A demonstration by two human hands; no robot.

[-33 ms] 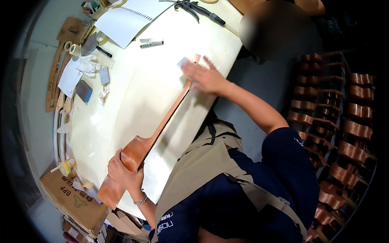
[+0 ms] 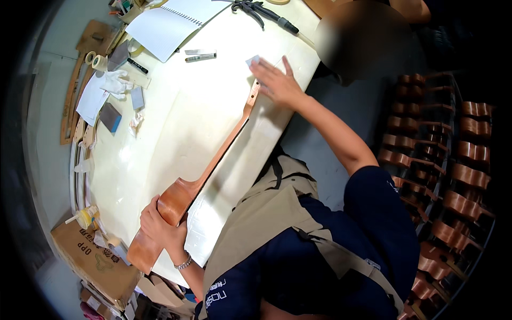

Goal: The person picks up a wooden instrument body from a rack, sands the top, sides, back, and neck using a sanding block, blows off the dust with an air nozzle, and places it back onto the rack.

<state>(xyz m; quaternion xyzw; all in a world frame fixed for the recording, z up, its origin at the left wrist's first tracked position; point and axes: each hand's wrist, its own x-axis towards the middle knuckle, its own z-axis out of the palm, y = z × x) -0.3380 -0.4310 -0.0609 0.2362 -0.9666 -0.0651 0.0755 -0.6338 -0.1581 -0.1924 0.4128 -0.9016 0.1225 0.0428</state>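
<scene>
A brown wooden ukulele (image 2: pixel 175 207) lies on its side edge, slanting across the white worktable, its neck pointing to the far right. My left hand (image 2: pixel 161 226) wraps around the waist of its body, near the table's front left edge. At the other end, my right hand (image 2: pixel 276 82) is over the tip of the headstock, fingers stretched and thumb spread, slightly blurred. A small grey sanding pad (image 2: pixel 253 61) sticks out beyond its fingertips and is held beneath the fingers. The fingers cover part of the headstock's end and most of the pad.
Sanding blocks (image 2: pixel 110 117), a white glove (image 2: pixel 116 84), tape rolls and markers (image 2: pixel 200 57) lie on the left and far table. A spiral notebook (image 2: pixel 168 26) and an air blow gun (image 2: pixel 261 13) lie beyond. Racks of wooden instrument bodies (image 2: pixel 464 197) stand right; a cardboard box (image 2: pixel 96 261) sits lower left.
My right hand has slid with the pad away from me toward the headstock's tip, uncovering more of the headstock. My left hand stays on the body.
</scene>
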